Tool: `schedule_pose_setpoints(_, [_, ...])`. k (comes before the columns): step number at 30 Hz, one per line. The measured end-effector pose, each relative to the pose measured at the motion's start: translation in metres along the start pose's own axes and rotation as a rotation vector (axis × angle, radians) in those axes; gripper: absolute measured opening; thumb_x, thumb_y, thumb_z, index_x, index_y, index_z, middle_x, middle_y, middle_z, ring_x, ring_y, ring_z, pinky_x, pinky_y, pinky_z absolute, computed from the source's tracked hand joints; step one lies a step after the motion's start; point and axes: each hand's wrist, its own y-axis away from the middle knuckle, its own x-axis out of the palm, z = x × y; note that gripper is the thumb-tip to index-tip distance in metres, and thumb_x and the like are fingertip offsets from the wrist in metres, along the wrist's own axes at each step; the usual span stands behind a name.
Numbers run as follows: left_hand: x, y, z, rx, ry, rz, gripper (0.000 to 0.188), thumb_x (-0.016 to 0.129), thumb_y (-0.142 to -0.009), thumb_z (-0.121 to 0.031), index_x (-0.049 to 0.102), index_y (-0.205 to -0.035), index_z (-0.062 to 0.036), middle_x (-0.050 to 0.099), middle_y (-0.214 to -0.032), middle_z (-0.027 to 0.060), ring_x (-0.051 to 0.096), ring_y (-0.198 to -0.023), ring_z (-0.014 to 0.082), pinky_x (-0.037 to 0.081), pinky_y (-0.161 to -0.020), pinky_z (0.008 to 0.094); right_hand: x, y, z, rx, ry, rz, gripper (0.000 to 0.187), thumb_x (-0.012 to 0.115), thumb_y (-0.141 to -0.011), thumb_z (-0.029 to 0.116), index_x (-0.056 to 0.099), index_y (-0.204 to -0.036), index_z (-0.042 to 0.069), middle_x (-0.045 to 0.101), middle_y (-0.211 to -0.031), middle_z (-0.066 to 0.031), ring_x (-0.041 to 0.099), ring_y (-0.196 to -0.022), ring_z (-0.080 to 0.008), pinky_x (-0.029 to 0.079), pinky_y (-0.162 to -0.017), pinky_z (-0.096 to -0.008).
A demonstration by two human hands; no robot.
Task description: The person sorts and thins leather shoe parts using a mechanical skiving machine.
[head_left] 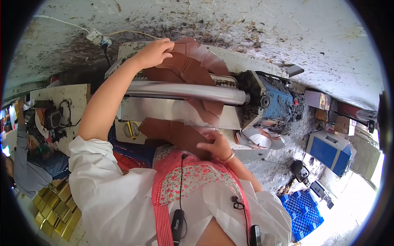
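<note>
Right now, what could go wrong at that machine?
The left hand is beyond the metal roller, with its forearm right by the roller's left end; if the roller turns, that arm could perhaps get caught. The brown pieces by that hand overlap, so they might slip or bunch up.

The left hand [155, 53] touches brown pieces [192, 58] beyond a silver roller [184, 90]; the right hand [219, 147] holds a near brown panel [170, 133].
</note>
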Motion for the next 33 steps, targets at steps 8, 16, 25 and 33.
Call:
schedule_pose_setpoints(8, [-0.051,0.001,-0.040,0.190,0.035,-0.087,0.018,0.058,-0.078,0.008,0.042,-0.085,0.0018,0.041,-0.086,0.0117,0.047,-0.076,0.0296,0.046,-0.069,0.0363,-0.067,-0.093,0.087,-0.601,0.859,-0.043,0.013,0.067,-0.070,0.008,0.067,-0.083,0.009,0.056,-0.110,-0.0140,0.053,-0.101,-0.0351,0.044,-0.087,-0.0429])
schedule_pose_setpoints(16, [-0.087,0.027,-0.038,0.069,-0.096,-0.242,0.017,0.062,-0.079,0.004,0.047,-0.085,0.0018,0.047,-0.085,0.0099,0.051,-0.075,0.0245,0.048,-0.069,0.0326,-0.064,-0.165,0.124,-0.591,0.885,-0.045,0.013,0.065,-0.069,0.009,0.056,-0.073,0.001,0.057,-0.079,-0.0164,0.057,-0.075,-0.0383,0.046,-0.064,-0.0445])
schedule_pose_setpoints(25, [-0.023,0.025,-0.001,0.199,-0.190,-0.116,0.010,0.049,-0.084,-0.001,0.054,-0.092,-0.0032,0.052,-0.097,0.0145,0.055,-0.089,0.0319,0.042,-0.081,0.0398,-0.032,-0.061,0.012,-0.119,0.422,0.525,0.020,0.069,-0.073,0.013,0.062,-0.086,-0.001,0.060,-0.076,-0.0197,0.058,-0.073,-0.0358,0.046,-0.069,-0.0397])
schedule_pose_setpoints(33, [0.045,0.031,-0.003,-0.052,-0.088,0.451,0.022,0.045,-0.088,-0.015,0.062,-0.082,-0.0019,0.046,-0.101,0.0115,0.047,-0.101,0.0296,0.040,-0.089,0.0375,-0.049,-0.031,0.032,-0.454,0.501,0.064,0.021,0.070,-0.067,0.003,0.064,-0.086,-0.002,0.049,-0.118,-0.0181,0.054,-0.099,-0.0350,0.046,-0.082,-0.0402])
